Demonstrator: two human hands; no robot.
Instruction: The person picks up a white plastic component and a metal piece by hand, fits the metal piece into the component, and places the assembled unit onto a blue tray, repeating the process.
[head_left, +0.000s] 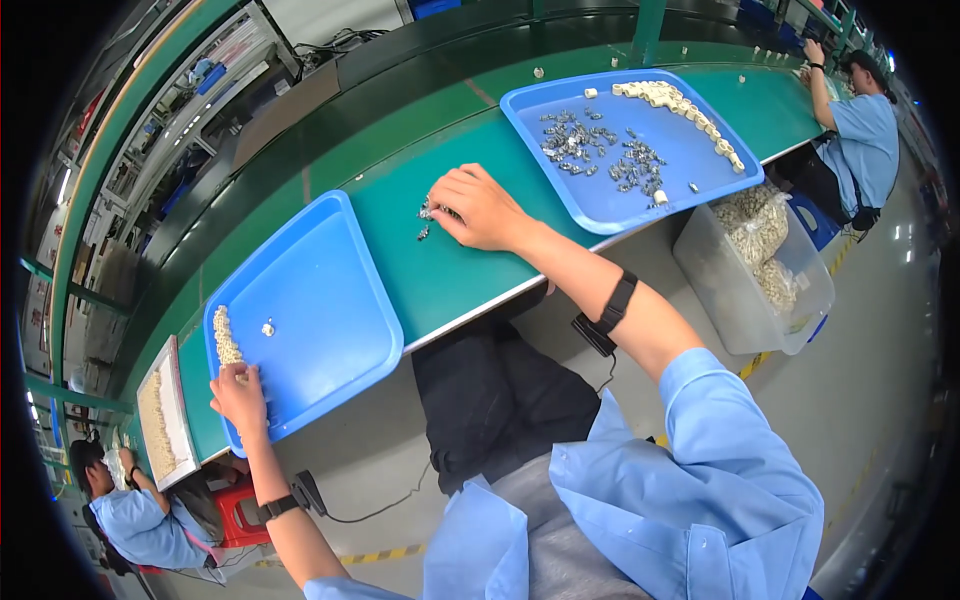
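My left hand (240, 400) is at the near left edge of a blue tray (322, 290), its fingers pinched on a small cream part at the end of a row of cream parts (223, 335). One more small whitish part (268, 327) lies apart in that tray. On the green bench, my right hand (478, 210) curls its fingers down over small silvery metal parts (424, 213); some stick out beside the fingertips, and the rest are hidden under the hand. To its right, a second blue tray (610, 212) bears scattered metal parts (570, 140) and a curved row of cream parts (690, 108).
A white tray (178, 410) of cream pieces stands at the far left, near a seated co-worker (150, 520). Another co-worker (865, 140) sits at the far right. A clear plastic bin (725, 285) with bagged cream parts stands below the right tray. A green belt (400, 125) runs behind.
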